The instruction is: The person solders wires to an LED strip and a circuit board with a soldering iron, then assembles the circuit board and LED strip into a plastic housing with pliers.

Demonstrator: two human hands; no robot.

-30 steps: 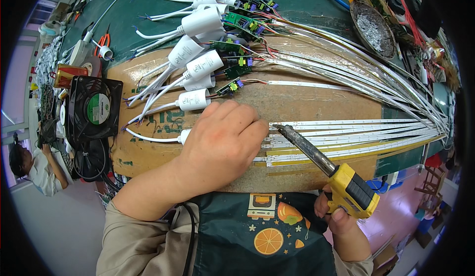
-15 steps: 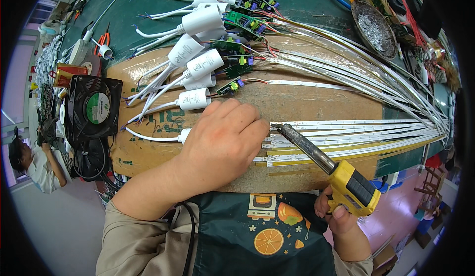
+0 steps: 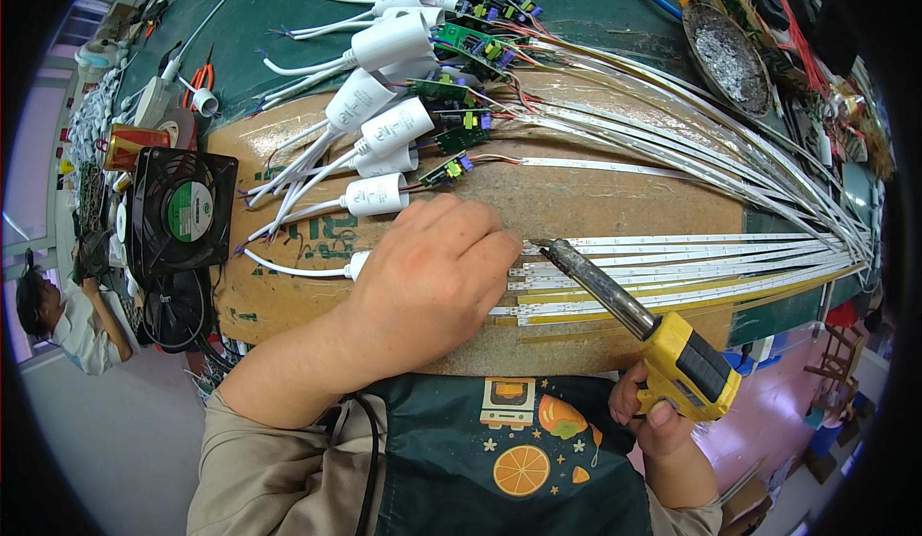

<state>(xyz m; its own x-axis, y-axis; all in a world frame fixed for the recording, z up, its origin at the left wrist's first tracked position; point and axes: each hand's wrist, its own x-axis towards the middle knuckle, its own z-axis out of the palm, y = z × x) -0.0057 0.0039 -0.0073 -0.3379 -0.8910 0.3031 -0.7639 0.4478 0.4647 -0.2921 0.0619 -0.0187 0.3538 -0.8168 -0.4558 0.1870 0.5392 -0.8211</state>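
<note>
My left hand is closed, knuckles up, at the left ends of a row of white LED strips. What its fingers pinch is hidden beneath them. A white end cap with a white cable pokes out from behind this hand. My right hand grips the yellow handle of a soldering iron. The iron slants up to the left, and its dark tip is just right of my left fingertips, over the strip ends. Whether it touches a strip I cannot tell.
Beyond my hands lie several white caps wired to green circuit boards and long strips. A black fan stands at left. A dish of grey solder bits sits far right. At the left edge another person works.
The soldering iron's tip has shifted very slightly to the right, away from my left fingertips. My left hand stays almost where it was.
</note>
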